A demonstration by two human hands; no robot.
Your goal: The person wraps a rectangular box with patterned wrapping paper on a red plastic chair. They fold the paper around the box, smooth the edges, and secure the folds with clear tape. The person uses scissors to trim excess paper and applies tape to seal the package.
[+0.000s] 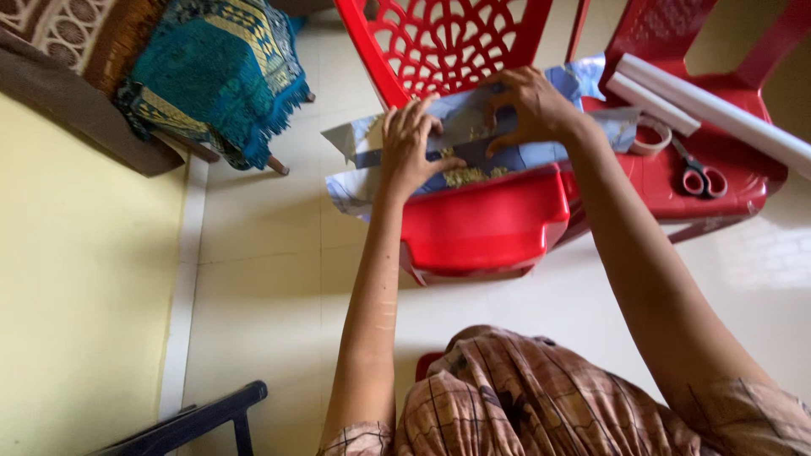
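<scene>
A sheet of blue patterned wrapping paper (583, 84) is folded around a flat object on the seat of a red plastic chair (486, 224). My left hand (410, 143) lies flat on the left part of the fold, fingers spread, pressing it down. My right hand (532, 105) presses the paper's folded edge further right, fingertips on the darker strip. The wrapped object itself is hidden under the paper. A loose paper corner sticks out past the seat at the left.
A second red chair (726, 181) at right carries scissors (699, 173), a roll of tape (650, 135) and two white paper rolls (718, 105). A teal cloth (224, 72) drapes furniture at upper left. A dark chair leg (203, 418) shows at bottom left, by a yellow wall.
</scene>
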